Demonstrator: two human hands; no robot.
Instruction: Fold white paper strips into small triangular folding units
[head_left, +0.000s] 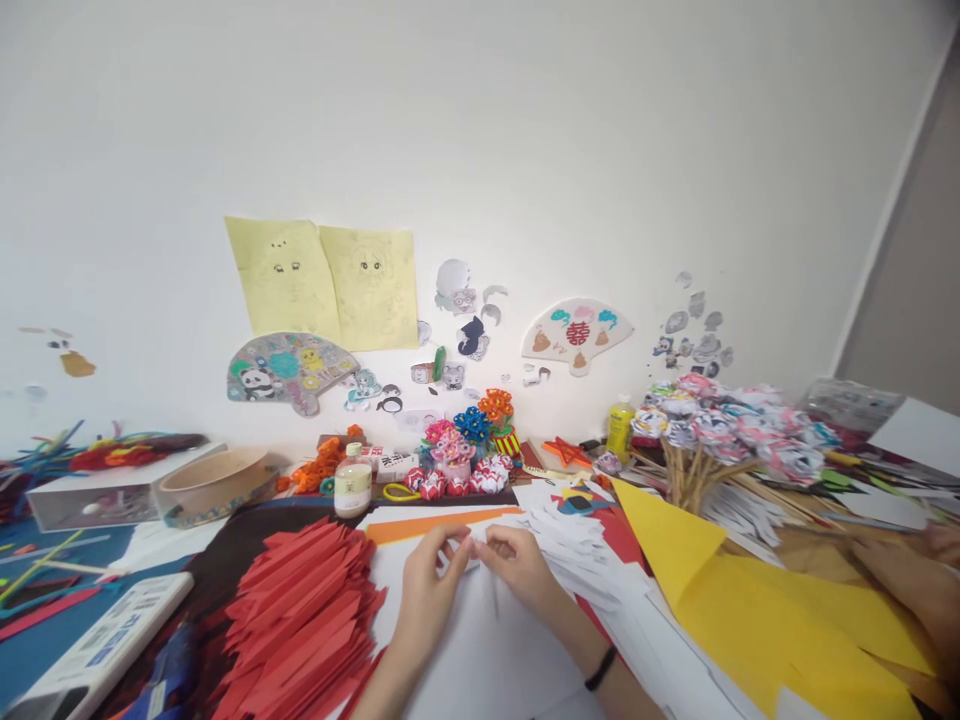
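Observation:
My left hand and my right hand meet at the middle of the table, thumbs and forefingers pinched together. Between the fingertips shows a bit of a small white paper piece, mostly hidden by the fingers. Beneath them lies a white sheet. Left of my left hand is a pile of folded red paper strips. Right of my right hand, white paper strips are heaped. An orange strip lies just behind my hands.
Yellow paper spreads at the right, with another person's hand beyond it. Behind stand a small bottle, a yellow bottle, paper flowers and pipe-cleaner flowers. A tape roll and a white box are left.

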